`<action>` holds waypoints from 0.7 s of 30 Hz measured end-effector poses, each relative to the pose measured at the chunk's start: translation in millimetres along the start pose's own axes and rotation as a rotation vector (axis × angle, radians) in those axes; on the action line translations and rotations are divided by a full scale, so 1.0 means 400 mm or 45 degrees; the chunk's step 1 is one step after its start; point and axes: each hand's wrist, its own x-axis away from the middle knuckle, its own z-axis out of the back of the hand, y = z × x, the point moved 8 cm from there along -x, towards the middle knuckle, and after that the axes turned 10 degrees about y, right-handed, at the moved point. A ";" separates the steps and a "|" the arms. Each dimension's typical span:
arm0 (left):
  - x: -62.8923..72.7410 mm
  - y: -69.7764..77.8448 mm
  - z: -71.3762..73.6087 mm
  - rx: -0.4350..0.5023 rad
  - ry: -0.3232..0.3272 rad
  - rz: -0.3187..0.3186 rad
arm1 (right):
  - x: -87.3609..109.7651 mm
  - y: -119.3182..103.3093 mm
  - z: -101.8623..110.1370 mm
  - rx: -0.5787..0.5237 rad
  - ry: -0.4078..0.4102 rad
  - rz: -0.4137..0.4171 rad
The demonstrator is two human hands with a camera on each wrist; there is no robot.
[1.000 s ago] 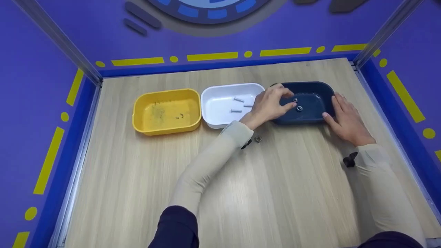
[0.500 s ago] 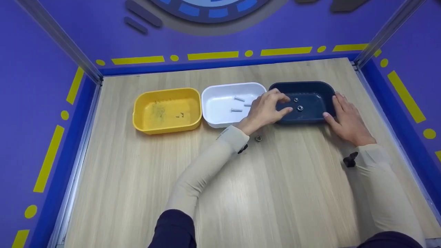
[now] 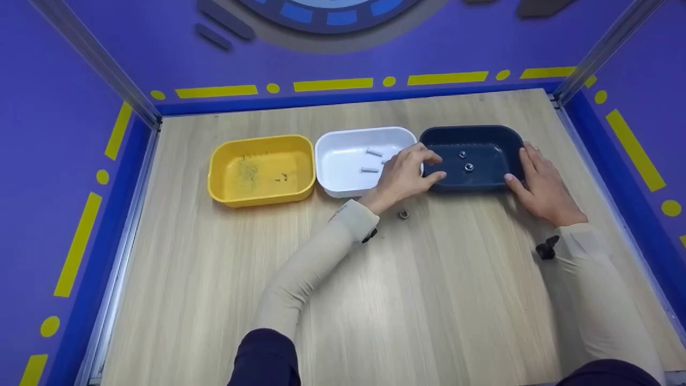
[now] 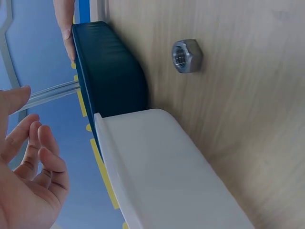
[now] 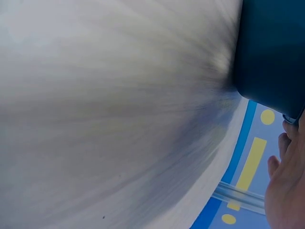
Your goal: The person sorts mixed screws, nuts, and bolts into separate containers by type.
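Observation:
My left hand (image 3: 404, 171) hovers over the white bin's right end and the neighbouring dark blue bin's left end. Its thumb and fingers are apart, loosely bent, with nothing between them; the left wrist view shows the same relaxed hand (image 4: 33, 176). My right hand (image 3: 549, 187) holds the right end of the dark blue bin (image 3: 471, 187), fingers along the outer wall and thumb over the rim. Two metal nuts, one (image 3: 469, 167) in front of the other (image 3: 462, 154), lie in that bin. Several bolts (image 3: 370, 170) lie in the white bin (image 3: 343, 190), partly hidden by my left hand.
A loose nut (image 4: 187, 56) rests on the wooden table (image 3: 407, 300) in front of the bins. At the left of the row stands a yellow bin (image 3: 262, 201) with a few small dark bits inside. Purple panels (image 3: 343, 64) enclose the table's back and sides.
My left hand has drawn back leftward, from over the dark blue bin near the nuts to the white bin's edge. My right hand stays at the dark blue bin.

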 end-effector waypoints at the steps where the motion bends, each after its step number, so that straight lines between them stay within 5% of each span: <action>1: 0.003 -0.002 0.001 0.005 0.001 -0.002 | -0.001 0.000 0.000 0.003 -0.003 0.000; 21: 0.084 -0.044 0.003 0.139 0.008 -0.034 | 0.003 0.005 -0.002 -0.008 -0.028 -0.007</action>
